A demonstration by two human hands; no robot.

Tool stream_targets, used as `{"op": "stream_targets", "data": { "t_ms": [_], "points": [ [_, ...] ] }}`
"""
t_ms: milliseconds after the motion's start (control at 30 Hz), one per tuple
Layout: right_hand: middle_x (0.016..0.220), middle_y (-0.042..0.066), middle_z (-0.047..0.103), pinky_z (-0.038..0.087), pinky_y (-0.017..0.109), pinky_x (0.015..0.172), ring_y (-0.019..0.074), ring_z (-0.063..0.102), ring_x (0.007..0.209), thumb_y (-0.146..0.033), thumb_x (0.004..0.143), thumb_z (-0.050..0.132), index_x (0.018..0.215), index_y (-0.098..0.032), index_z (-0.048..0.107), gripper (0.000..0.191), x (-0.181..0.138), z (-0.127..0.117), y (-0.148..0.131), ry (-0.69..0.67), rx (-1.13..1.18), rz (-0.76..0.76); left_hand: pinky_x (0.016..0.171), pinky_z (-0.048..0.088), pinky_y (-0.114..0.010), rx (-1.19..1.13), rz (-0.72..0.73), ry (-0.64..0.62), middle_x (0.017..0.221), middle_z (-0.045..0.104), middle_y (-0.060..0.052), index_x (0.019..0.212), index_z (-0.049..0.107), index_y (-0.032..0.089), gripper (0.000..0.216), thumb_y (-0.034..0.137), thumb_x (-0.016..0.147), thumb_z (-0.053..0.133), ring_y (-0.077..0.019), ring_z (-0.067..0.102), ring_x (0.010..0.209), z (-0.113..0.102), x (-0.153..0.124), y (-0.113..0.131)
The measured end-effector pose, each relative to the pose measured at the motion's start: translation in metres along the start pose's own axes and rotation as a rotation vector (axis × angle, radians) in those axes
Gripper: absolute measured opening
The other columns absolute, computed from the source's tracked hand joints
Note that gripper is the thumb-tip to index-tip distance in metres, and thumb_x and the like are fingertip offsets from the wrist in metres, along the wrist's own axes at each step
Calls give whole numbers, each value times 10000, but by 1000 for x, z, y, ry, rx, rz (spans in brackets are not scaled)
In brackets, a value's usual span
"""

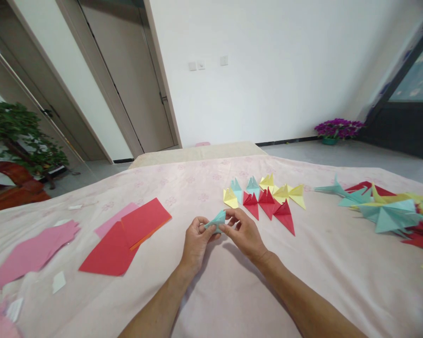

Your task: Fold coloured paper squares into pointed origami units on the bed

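Observation:
A small folded piece of light blue paper [217, 219] is pinched between both hands, above the middle of the cloth-covered table. My left hand [198, 239] grips its left side, thumb on top and fingers curled beneath. On the right side, my right hand [243, 231] holds it between thumb and fingers. Its lower folds are partly hidden by the thumbs. Just beyond the right hand stand several folded paper pieces: a red one [285, 216], a yellow one [230, 198] and a light blue one [253, 186] among them.
Red paper sheets [109, 251] lie left of my hands, with pink sheets [35, 251] farther left. A heap of folded paper birds [391, 216] covers the table's right side. Past the pink tablecloth [183, 180] are a door [127, 70] and purple flowers [338, 127].

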State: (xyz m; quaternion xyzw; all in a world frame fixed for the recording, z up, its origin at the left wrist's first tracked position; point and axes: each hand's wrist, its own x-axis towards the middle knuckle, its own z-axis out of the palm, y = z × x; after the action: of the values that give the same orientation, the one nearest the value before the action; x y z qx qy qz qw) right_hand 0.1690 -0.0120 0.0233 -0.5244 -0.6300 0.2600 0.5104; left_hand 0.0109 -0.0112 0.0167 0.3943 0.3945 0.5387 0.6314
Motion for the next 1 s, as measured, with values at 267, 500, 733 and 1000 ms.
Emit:
{"op": "stream_targets", "data": {
  "t_ms": [267,500,733,1000],
  "points": [
    [689,10,653,427,262,596,157,559,649,-365,798,670,728,-195,697,186,-2,5,-5,46,119,84,605,579,-240,77,-45,-19,687,655,10,842,575,149,442,403,623,863,-121,638,627,8,-5,-3],
    [569,-10,549,374,243,501,124,474,548,-486,788,682,702,-164,709,334,0,5,-5,36,378,235,432,522,-199,176,-92,-105,624,625,-5,801,629,110,423,448,650,832,-109,586,516,6,-5,-8],
    [772,44,637,424,215,441,147,578,628,-625,848,525,1018,-168,702,519,3,-1,3,11,497,354,446,522,-203,138,-54,-14,655,651,-24,813,618,115,430,487,689,795,-119,601,543,6,-3,-9],
    [637,6,631,425,232,545,127,551,587,-359,769,691,728,-162,667,203,-8,11,-1,-127,127,194,499,505,-211,47,12,14,695,657,-22,811,622,129,459,567,729,731,-115,593,569,4,-1,-12]
  ]
}}
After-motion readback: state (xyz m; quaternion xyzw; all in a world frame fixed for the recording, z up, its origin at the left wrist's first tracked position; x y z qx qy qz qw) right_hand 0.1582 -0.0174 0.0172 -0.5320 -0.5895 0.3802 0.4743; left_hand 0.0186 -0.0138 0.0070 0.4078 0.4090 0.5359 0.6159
